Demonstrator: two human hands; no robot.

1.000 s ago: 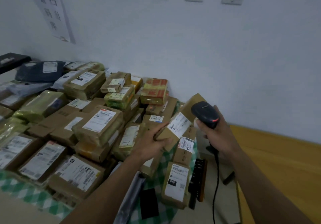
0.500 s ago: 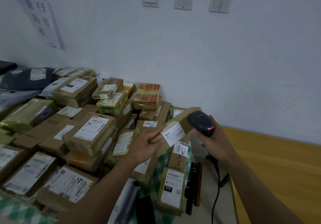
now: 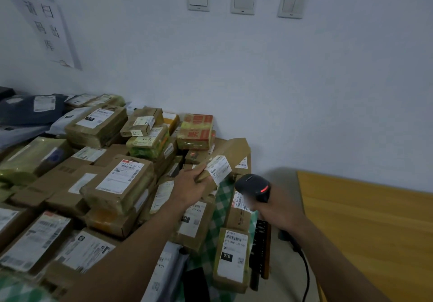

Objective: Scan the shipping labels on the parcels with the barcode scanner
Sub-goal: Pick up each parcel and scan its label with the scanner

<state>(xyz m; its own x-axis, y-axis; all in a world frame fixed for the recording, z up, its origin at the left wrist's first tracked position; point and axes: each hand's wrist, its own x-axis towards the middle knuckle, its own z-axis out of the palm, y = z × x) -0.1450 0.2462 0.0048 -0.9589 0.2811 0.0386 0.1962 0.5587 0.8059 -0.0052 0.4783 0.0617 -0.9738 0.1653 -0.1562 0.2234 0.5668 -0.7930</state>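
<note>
Parcel (image 3: 234, 150), brown cardboard, white label (image 3: 219, 169), tilted in L hand (image 3: 187, 190), scanner (image 3: 254, 185) lit red

Stacked parcels (image 3: 121, 180) block nine to twelve o'clock; a floor gap (image 3: 283, 285) lies open at five, beside the wooden table (image 3: 375, 231).

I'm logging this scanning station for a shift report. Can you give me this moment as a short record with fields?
left hand: grips one end of a long cardboard parcel, raised above the pile
label: white, wrapped over the parcel's edge, on the side toward the scanner
right hand: holds the barcode scanner, red light lit, head turned toward the label
gap: scanner and parcel apart, not touching
pile: many labelled parcels on a green checked cloth
cable: runs down from the scanner's handle
</note>
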